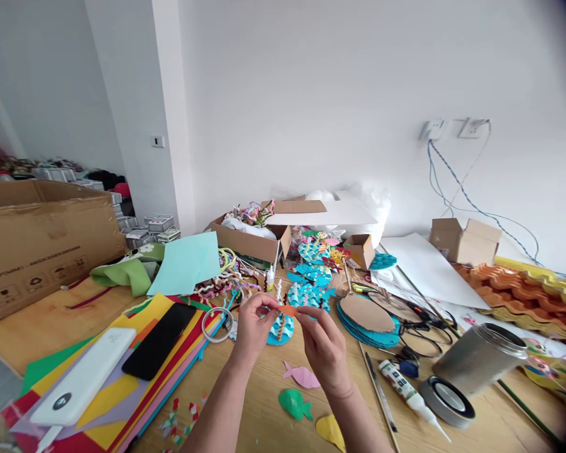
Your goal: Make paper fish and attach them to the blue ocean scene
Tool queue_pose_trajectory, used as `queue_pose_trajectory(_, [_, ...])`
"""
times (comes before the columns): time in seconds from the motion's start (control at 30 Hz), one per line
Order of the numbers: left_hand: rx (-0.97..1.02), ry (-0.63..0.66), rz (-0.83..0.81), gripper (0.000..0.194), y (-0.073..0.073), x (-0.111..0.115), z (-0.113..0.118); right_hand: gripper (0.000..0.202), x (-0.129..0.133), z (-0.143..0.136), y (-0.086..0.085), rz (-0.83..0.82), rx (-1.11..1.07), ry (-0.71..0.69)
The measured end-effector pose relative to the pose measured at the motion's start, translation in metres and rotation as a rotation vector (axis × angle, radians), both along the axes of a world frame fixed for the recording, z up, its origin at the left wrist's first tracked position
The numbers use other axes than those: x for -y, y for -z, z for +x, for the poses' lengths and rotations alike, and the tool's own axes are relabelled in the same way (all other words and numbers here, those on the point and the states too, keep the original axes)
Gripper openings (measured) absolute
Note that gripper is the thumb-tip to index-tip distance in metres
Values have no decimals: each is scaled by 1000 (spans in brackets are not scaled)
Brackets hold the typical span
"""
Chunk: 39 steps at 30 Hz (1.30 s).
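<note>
"Over the middle of the desk (pixel 264 390), both hands are up, and there's the orange piece (pixel 287 310) right between them!"

"How does it sit in the grip?"

"Pinched at both ends! The left hand (pixel 256 319) is clamped on its left end, thumb and finger together, and the right hand (pixel 324 345) has the right end. The middle shows in the gap between the fingertips."

"Anything close by?"

"Just past it in view, a blue disc (pixel 280 332) with wavy strips, partly covered by the fingers. Nearer the wearer, between the forearms, a pink fish (pixel 304 377), then a green fish (pixel 293 404), then a yellow piece (pixel 331 431) partly behind the right forearm."

"And out on the left?"

"Coloured sheets (pixel 106 412) in a spread pile, with a black phone (pixel 159 341) and a white power bank (pixel 85 376) lying on top! A white ring (pixel 217 324) is near the left hand."

"Over to the right!"

"Stacked discs (pixel 365 313), brown on top and blue below, then a glue bottle (pixel 408 390) on its side, and a metal flask (pixel 478 358), open, with its lid (pixel 447 401) just beside it!"
</note>
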<state>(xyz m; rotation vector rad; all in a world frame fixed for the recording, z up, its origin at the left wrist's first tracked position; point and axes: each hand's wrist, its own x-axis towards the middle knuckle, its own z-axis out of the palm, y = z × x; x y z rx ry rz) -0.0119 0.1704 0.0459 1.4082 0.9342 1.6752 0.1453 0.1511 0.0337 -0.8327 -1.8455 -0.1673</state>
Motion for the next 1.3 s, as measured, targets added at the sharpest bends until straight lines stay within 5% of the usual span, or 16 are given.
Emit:
queue_pose_trajectory(0.23, [-180, -91, 118, 11, 3, 1, 1, 29, -2, -1, -4, 53, 64, 93])
queue_pose_trajectory(0.43, [-232, -88, 30, 11, 9, 0, 3, 15, -4, -1, -7, 20, 102, 80])
queue_pose_trajectory(0.77, [-124, 8, -199, 38, 46, -16, 10, 11, -32, 15, 5, -440, 102, 46])
queue_pose_trajectory(0.97, [-63, 43, -213, 50, 65, -20, 18, 10, -42, 11, 11, -519, 118, 5])
queue_pose_trajectory(1.3, [-62, 38, -189, 44, 72, -20, 23, 7, -43, 11, 14, -627, 60, 13])
